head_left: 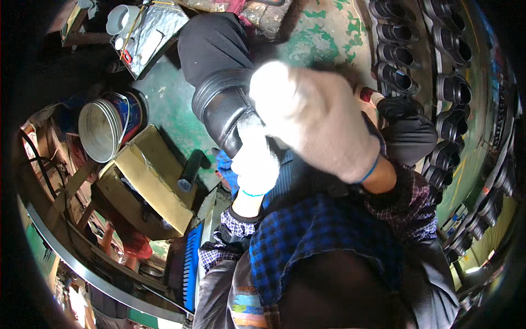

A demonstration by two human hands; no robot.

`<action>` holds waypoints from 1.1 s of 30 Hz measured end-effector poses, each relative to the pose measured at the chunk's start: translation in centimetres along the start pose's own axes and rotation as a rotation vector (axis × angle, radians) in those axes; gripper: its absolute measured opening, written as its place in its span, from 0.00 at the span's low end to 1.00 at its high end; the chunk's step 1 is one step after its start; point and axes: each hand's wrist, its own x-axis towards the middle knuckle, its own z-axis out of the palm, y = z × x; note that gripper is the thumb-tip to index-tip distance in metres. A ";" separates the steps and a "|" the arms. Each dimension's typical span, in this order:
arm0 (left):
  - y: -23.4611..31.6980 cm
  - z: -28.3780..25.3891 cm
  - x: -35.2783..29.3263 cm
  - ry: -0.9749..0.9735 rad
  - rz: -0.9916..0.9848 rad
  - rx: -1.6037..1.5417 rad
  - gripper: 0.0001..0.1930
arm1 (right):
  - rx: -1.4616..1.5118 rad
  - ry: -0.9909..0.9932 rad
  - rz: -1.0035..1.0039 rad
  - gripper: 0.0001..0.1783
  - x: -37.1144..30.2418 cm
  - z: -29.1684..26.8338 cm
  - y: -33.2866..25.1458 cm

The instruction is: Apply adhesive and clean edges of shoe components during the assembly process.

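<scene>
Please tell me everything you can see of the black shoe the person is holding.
The glossy black leather-like shoe looks rounded and smooth, with a ribbed band running across its middle. It lies on the person's dark-trousered knee above the green floor. The left hand, in a white knit glove, grips its near end; the gloved right hand is raised in front and blurred, hiding the rest. Whether that hand touches it cannot be told.

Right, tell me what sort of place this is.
Probably a shoe workshop: rows of black shoes line a rack, gloved hands work a black shoe, and a paint bucket stands on the green floor.
</scene>
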 end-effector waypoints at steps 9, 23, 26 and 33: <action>-1.0 0.4 -1.3 -0.054 -0.110 0.040 0.24 | -0.141 0.077 -0.053 0.09 2.4 2.7 3.3; 0.6 -0.6 0.2 -0.103 -0.137 0.091 0.26 | -0.015 0.099 -0.037 0.10 2.1 2.6 2.8; 2.2 -2.1 1.0 -0.088 0.008 0.087 0.28 | 0.071 -0.052 0.017 0.09 0.6 -0.1 0.8; -0.2 0.3 -2.4 -0.171 0.130 -0.015 0.29 | 0.034 0.152 -0.032 0.09 1.7 2.5 0.3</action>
